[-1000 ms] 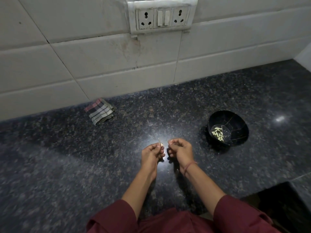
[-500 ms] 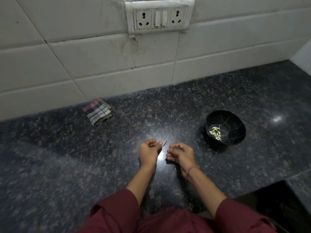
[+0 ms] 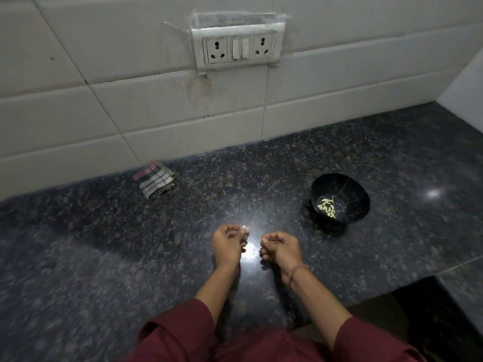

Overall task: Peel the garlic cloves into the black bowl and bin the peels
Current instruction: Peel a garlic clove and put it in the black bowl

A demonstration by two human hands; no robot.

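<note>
A dark speckled countertop (image 3: 104, 257) was seen below a white tiled wall (image 3: 78, 113). A black bowl (image 3: 358, 189) was set well right of the hands, with peeled garlic cloves (image 3: 327, 205) gathered inside it. The left hand (image 3: 228, 244) was curled, a small pale clove (image 3: 245, 227) pinched at its fingertips. The right hand (image 3: 282, 248) was curled shut just beside it; what it pinched could not be told.

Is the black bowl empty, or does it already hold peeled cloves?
Not empty. The black bowl stands upright on the countertop with a small cluster of pale peeled cloves on its bottom, far from full.
</note>
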